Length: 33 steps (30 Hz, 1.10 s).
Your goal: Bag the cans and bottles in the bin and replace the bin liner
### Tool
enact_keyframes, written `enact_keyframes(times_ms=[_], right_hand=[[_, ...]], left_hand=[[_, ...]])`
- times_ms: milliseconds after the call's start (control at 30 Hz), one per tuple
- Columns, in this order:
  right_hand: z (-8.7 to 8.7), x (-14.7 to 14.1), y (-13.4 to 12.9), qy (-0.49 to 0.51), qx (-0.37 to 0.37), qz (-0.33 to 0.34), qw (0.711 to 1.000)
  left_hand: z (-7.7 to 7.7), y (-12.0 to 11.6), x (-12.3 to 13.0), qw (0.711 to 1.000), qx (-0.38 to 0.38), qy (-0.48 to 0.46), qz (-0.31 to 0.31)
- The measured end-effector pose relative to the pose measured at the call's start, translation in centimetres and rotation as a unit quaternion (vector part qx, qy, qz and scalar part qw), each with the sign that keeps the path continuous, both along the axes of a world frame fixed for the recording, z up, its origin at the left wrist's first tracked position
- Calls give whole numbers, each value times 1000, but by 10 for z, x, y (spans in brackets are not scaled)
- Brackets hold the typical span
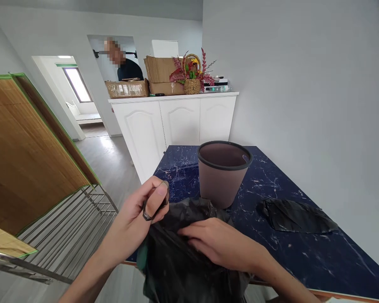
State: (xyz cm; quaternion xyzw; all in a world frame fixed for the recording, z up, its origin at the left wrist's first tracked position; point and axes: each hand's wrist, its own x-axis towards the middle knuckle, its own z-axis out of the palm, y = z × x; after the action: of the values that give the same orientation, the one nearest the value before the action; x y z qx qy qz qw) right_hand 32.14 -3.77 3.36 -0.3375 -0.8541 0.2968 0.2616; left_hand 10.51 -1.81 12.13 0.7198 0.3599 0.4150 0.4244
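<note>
My left hand (150, 206) is closed in a fist around a gathered edge of a black plastic garbage bag (183, 269). The bag hangs loose and crumpled over the table's near edge, towards my body. My right hand (211, 240) lies on the bag, its fingers stretched towards the left hand; its thumb is hidden. Just beyond the hands, a brownish-mauve trash can (221, 185) with a dark rim stands upright on the table. A second, folded black plastic bag (298, 215) rests to the right.
The dark blue marbled table (265, 176) runs along a grey wall. Behind it stands a white cabinet (185, 120) with cardboard boxes (164, 71) and a flower basket (192, 85). At left is a metal rack (69, 227) with a bamboo mat (34, 155). A person (129, 69) is in the background.
</note>
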Motion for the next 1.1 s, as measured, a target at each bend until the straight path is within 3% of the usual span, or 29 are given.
enact_keyframes(times_ms=[100, 200, 267, 333, 400, 467, 600, 700, 800, 867, 1033, 1100], right_hand=[[8, 6, -1, 152, -112, -67, 980], [16, 9, -1, 321, -227, -104, 914], [20, 9, 0, 389, -248, -111, 880], [22, 8, 1, 412, -238, -121, 871], [23, 7, 2, 374, -214, -133, 892], [21, 4, 2, 293, -169, -133, 932], [17, -1, -1, 105, -52, -69, 991], [17, 1, -3, 23, -29, -15, 999], [20, 6, -3, 68, -76, -41, 994], [21, 10, -1, 165, -151, -81, 971], [21, 13, 7, 393, -306, -117, 859], [20, 13, 8, 394, -316, -108, 856]], left_hand=[[1, 0, 1, 1000, -14, -10, 9], [4, 1, 4, 1000, -5, 2, -3], [5, 2, 7, 1000, 18, 25, -6], [5, 3, 9, 998, 37, 46, -1], [5, 3, 12, 997, 42, 59, 4], [5, 3, 14, 997, 44, 62, 9], [5, 4, 16, 998, 54, 31, 18], [3, 6, 17, 999, 46, 12, 18], [3, 7, 17, 999, 40, 9, 18], [3, 8, 16, 999, 34, 8, 10], [3, 10, 17, 1000, 21, 11, -18], [3, 11, 18, 999, 16, 23, -20]])
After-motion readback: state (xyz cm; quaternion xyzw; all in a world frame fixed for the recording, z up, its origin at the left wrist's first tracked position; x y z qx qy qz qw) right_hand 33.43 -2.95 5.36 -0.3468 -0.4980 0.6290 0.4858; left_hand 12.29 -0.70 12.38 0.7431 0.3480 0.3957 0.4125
